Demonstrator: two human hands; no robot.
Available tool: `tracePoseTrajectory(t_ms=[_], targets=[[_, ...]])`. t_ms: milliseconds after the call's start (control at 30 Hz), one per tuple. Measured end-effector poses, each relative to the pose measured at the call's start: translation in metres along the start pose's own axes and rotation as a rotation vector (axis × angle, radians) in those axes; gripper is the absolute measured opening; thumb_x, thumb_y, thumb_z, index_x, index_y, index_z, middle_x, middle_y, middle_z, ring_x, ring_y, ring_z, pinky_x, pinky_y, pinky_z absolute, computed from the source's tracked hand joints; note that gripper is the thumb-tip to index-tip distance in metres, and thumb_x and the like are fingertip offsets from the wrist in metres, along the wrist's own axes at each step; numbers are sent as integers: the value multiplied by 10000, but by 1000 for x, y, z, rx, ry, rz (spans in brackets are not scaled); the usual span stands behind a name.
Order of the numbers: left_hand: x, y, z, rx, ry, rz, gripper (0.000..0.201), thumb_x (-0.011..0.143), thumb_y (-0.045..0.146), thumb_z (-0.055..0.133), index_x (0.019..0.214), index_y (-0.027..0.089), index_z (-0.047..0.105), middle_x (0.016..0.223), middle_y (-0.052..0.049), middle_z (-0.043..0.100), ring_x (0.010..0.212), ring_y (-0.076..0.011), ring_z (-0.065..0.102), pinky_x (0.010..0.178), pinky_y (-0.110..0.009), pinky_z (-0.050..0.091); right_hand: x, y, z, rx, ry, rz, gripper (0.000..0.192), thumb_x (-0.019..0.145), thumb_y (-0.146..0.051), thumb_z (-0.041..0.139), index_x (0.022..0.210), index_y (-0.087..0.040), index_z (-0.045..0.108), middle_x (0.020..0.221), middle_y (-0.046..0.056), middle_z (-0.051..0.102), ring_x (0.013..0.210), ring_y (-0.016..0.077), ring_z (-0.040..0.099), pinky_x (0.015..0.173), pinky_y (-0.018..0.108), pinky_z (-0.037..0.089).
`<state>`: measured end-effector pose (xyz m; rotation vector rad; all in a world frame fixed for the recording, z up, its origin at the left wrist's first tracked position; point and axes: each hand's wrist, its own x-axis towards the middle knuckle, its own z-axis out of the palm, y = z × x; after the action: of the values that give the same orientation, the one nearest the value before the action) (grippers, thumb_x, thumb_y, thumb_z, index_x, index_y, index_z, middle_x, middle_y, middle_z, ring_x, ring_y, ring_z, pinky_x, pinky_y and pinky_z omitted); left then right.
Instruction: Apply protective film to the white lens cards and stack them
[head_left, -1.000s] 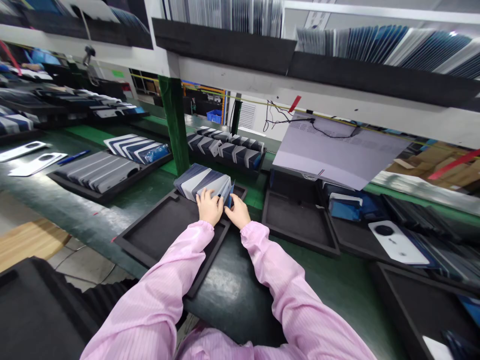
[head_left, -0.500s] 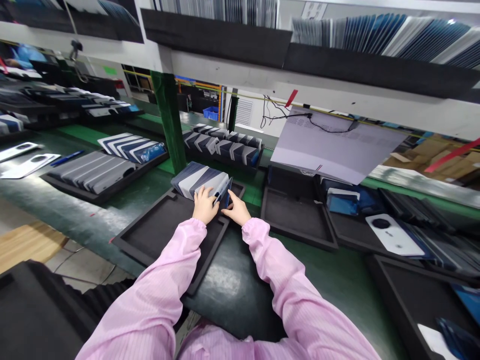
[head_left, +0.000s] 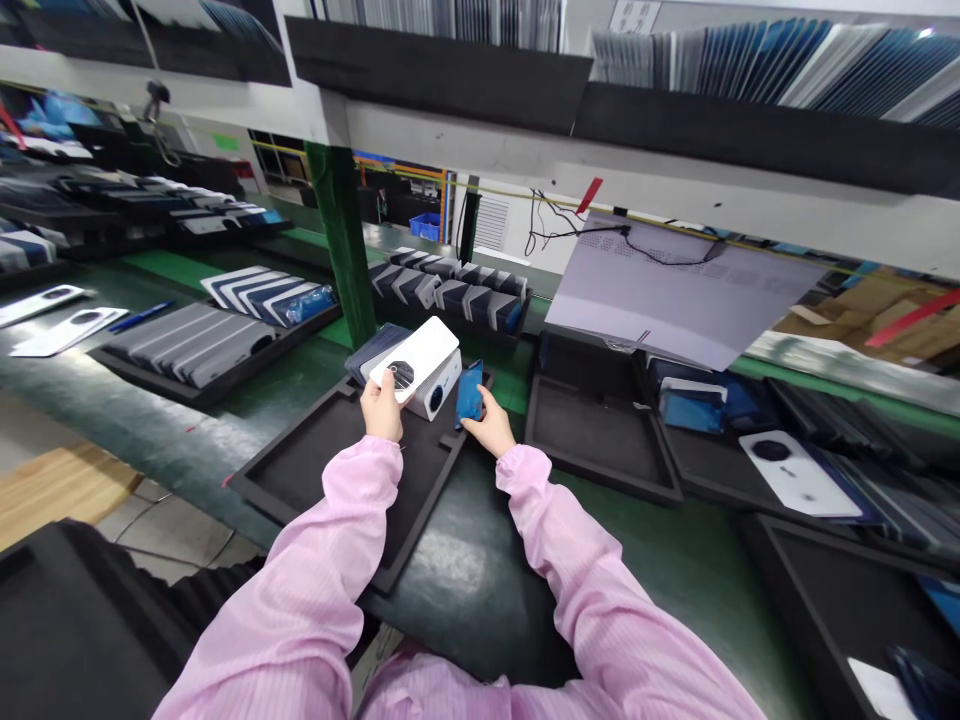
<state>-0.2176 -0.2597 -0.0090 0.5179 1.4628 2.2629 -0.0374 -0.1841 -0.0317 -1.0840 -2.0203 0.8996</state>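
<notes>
white panel, edge in left grip, narrow gap beside blue sheet

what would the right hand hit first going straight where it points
Beyond the blue piece it holds, the right hand would probably meet the stack of panels; depth is unclear.

Stack of panels: partly hidden behind white panel. Black tray, lower right: cut off by right and bottom edges. Paper label, top: print too small to read. Person in blue, far left: blurred.
</notes>
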Motion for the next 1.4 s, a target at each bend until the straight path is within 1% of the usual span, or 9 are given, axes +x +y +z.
tracePoseTrajectory(t_ms=[100,200,367,467,533,767,967,1100,1400], targets=[[1,1,1,-130,-36,-96,304,823,409,607,999,162,614,1021,-102,704,871,-197,691,761,-363,578,3,8,1,33,53,2,724,707,-147,580,1386,-187,333,1025,69,682,737,152,651,757,324,543],[-2,5,2,-215,-109,-144,297,787,392,659,984,173,621,1088,-108,696,938,-218,687,795,-389,577,4,10,2,42,78,-13,693,752,-164,539,1399,-189,293,1060,83,681,733,149,652,742,328,548],[-8,11,4,-271,-238,-164,315,725,347,718,979,183,629,1131,-109,687,1018,-260,670,842,-453,566,2,4,3,-11,65,-38,615,742,-254,624,1327,-181,448,1012,81,691,667,155,626,756,364,550],[-11,13,6,-272,-287,-151,375,675,301,748,1007,180,623,1134,-113,684,1042,-275,660,863,-472,556,-1,-2,2,-56,34,-76,587,722,-313,673,1278,-188,530,1009,87,683,801,208,652,832,401,535],[-13,14,7,-264,-303,-138,419,644,274,763,1023,177,612,1110,-110,689,1032,-276,664,871,-478,552,-3,-7,1,-77,10,-115,621,719,-341,688,1298,-186,524,1114,117,652,913,238,648,882,417,519],[-17,14,8,-208,-283,-106,515,585,236,791,1053,168,590,1003,-88,709,923,-244,692,803,-422,574,-10,-20,4,-132,-125,-268,722,756,-391,680,1402,-216,410,1370,144,495,1113,260,586,864,390,542],[-18,18,9,-152,-235,-86,491,581,241,800,1019,153,596,932,-75,710,827,-224,695,726,-392,580,-11,-22,7,-210,-177,-306,732,787,-372,659,1434,-223,350,1401,146,454,1225,276,519,976,435,488],[-16,16,8,-123,-207,-65,446,596,250,792,986,144,605,889,-58,700,823,-208,683,764,-382,560,-12,-23,6,-235,-196,-305,737,792,-358,651,1442,-220,332,1411,146,436,1235,280,509,1001,451,470],[-14,11,8,-126,-175,-48,410,656,296,758,1009,166,595,942,-49,691,844,-187,669,792,-357,532,-12,-27,7,-359,-146,-312,726,798,-404,647,1419,-162,359,1381,167,459,1269,308,442,1057,468,391]])
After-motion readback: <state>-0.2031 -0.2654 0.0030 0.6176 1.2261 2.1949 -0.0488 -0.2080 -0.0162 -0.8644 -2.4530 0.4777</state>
